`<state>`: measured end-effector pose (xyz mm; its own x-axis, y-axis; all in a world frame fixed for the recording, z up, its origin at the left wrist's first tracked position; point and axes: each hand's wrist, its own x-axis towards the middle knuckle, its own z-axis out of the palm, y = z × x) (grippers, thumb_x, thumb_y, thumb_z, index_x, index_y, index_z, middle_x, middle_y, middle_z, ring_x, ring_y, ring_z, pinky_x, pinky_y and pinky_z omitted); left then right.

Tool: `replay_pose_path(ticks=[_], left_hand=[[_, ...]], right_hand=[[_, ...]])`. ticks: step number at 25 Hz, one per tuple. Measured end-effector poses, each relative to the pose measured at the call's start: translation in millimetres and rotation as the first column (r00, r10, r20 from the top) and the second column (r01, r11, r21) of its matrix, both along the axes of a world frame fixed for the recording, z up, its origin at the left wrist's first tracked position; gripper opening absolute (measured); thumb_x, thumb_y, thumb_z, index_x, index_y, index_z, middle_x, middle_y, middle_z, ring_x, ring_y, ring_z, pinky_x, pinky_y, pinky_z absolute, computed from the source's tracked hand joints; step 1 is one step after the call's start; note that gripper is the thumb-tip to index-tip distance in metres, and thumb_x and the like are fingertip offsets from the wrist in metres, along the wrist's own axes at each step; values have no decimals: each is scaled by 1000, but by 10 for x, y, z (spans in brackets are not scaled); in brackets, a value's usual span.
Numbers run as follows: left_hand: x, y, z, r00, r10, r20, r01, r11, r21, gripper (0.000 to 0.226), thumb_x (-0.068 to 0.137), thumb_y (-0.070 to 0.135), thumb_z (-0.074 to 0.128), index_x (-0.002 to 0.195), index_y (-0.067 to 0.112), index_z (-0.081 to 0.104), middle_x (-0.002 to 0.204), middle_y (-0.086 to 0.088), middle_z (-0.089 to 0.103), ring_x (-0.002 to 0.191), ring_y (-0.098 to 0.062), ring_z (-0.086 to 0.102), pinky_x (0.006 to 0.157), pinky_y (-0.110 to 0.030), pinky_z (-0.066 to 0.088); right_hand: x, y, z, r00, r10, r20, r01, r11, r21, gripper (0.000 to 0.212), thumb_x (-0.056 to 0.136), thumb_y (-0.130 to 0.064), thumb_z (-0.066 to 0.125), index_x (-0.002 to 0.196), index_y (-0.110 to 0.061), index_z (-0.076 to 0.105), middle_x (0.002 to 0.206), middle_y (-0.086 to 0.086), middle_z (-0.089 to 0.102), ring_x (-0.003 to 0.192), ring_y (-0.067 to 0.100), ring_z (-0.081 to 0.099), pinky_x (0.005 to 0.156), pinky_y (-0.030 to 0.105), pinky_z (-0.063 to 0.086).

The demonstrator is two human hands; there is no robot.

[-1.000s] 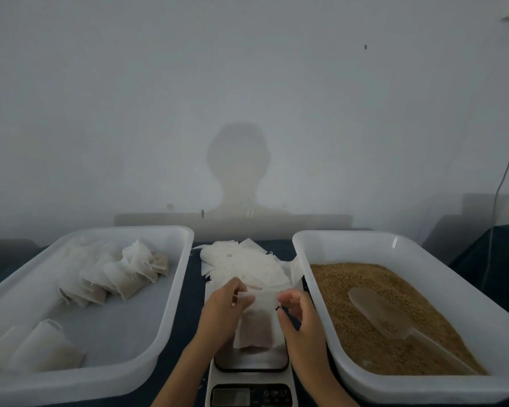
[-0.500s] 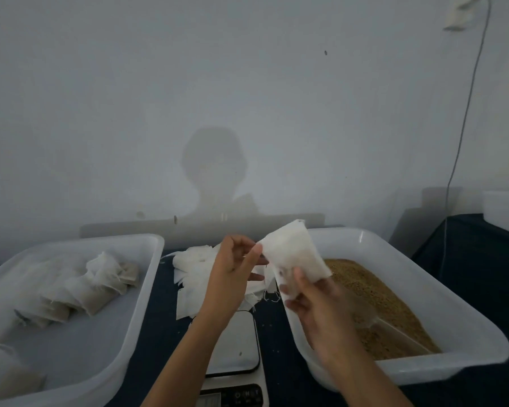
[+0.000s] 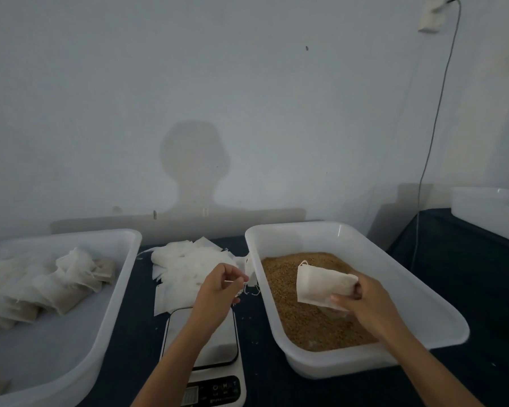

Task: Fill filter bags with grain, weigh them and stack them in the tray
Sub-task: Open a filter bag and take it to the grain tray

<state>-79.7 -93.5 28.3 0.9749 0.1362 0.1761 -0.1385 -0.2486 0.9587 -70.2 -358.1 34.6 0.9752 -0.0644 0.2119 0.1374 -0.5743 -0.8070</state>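
1 soft filter bag — right hand pinches corner over granular grain.

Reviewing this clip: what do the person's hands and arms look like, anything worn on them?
Both forearms are bare up to the frame edge, with no sleeves in view. The left hand and right hand wear no gloves; no rings, watch or bracelets are visible in the dim light.
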Motion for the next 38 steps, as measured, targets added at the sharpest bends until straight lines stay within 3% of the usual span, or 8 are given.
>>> replay_pose_path(ticks=[8,13,16,19,23,26,30,38], left_hand=[[-47,-1,17,1000,-18,23,17,999,33,11,95,6,50,91,14,55,97,1,66,89,-16,60,68,-19,51],[-66,-7,8,999,-25,24,24,999,26,9,94,6,52,91,14,56,98,0,65,90,-15,60,71,-20,52],[-65,-47,14,998,-46,49,43,997,56,6,94,11,54,93,16,57,96,3,65,88,-10,60,69,-19,51],[-31,-117,23,993,-79,89,67,989,130,7,95,18,54,95,21,61,94,8,65,85,-5,59,71,-17,47],[67,-474,94,983,-168,-78,185,914,360,39,101,39,37,103,18,69,108,2,67,99,-12,59,88,-27,44],[150,-831,305,933,-307,-188,350,896,275,67,96,59,23,93,12,70,104,-6,70,98,-16,64,84,-26,44],[224,-998,409,911,-410,-39,398,901,-171,28,93,39,56,92,14,68,83,6,69,74,-3,65,61,-9,48],[328,-923,205,979,-203,17,194,955,225,24,86,27,67,89,3,66,77,-7,63,56,-12,54,53,-16,46]], right_hand=[[37,-99,74,999,35,-13,-36,992,-118,33,77,-14,77,99,-25,55,88,-15,58,82,4,54,65,16,40],[-29,-93,66,987,29,-157,17,959,283,33,79,-5,73,106,-17,58,97,0,67,82,12,65,57,19,51],[-59,-99,95,927,194,-321,136,623,770,36,81,3,65,113,-7,54,106,17,65,87,28,69,60,36,61],[-38,-93,143,888,349,-299,189,315,930,40,77,3,62,114,-10,54,110,23,67,89,29,71,72,50,58],[-66,-5,159,884,459,-85,1,179,984,41,80,0,56,118,-15,55,110,19,69,96,31,70,70,54,58],[-86,17,106,852,522,-43,-77,206,976,49,85,-1,52,132,-11,48,123,21,63,111,37,62,88,53,54],[-93,77,48,872,484,-75,-57,253,966,49,80,3,55,127,-9,53,125,21,61,118,39,57,108,56,36],[37,-257,96,916,250,-313,-75,874,480,29,81,-4,69,108,-8,61,109,14,67,95,28,69,76,35,59]])
